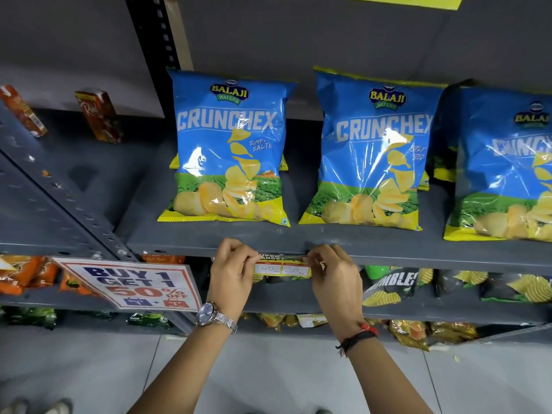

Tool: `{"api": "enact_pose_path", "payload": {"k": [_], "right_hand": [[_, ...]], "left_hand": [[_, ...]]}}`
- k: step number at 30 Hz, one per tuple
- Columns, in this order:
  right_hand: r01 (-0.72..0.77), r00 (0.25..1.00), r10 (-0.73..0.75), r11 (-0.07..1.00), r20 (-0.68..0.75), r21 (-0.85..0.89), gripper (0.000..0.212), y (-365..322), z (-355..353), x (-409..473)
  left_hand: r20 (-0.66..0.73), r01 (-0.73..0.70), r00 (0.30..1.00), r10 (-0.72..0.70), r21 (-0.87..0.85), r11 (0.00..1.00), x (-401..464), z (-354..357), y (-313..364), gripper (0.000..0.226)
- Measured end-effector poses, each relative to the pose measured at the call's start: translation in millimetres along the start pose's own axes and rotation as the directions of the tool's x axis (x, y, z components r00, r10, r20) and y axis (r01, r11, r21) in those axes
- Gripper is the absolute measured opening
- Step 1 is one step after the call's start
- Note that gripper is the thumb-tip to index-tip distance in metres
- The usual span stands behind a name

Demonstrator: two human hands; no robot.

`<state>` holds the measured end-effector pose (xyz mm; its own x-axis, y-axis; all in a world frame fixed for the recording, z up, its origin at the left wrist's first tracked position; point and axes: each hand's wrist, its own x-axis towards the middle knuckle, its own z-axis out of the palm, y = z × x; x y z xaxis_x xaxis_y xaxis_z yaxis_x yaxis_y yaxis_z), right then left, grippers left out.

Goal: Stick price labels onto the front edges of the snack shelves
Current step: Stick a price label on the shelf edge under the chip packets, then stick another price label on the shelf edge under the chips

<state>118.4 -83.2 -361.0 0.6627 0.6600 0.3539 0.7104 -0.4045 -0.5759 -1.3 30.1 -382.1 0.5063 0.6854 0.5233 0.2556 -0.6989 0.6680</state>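
A small yellow and white price label (282, 266) with handwritten numbers hangs at the front edge of the grey snack shelf (418, 249). My left hand (234, 268) pinches its left end and my right hand (334, 273) pinches its right end. The label's top strip lies against the shelf edge, just below the gap between two blue Crunchex chip bags (230, 144) (373, 150). My fingers cover both ends of the label.
A third blue chip bag (504, 165) stands at the right. A "Buy 1 Get 1" sign (131, 283) hangs left of my hands. Lower shelves hold dark and orange snack packs (391, 286). Two brown cartons (100, 115) stand at upper left beside a slotted upright (158, 40).
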Motion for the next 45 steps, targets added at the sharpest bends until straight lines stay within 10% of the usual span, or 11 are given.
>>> {"api": "enact_pose_path", "payload": {"k": [9,18,35,45], "right_hand": [[-0.011,1.000,0.013,0.994,0.019,-0.113,0.029,-3,-3,9],[0.305,0.952,-0.278,0.845,0.128,-0.439,0.039,50,-53,-13],[0.151,0.983,-0.183,0.758,0.015,-0.635,0.028,342,-319,18],[0.249,0.968,-0.208,0.861,0.139,-0.443,0.042,385,-338,14]], "left_hand": [[0.055,0.126,0.989,-0.136,0.157,0.980,12,-9,12,0.036],[0.173,-0.190,0.975,0.137,0.342,0.920,13,3,66,0.037],[0.288,-0.310,0.923,0.257,0.155,0.938,-18,286,304,0.041],[0.369,-0.310,0.896,0.248,0.119,0.943,-36,369,349,0.037]]}}
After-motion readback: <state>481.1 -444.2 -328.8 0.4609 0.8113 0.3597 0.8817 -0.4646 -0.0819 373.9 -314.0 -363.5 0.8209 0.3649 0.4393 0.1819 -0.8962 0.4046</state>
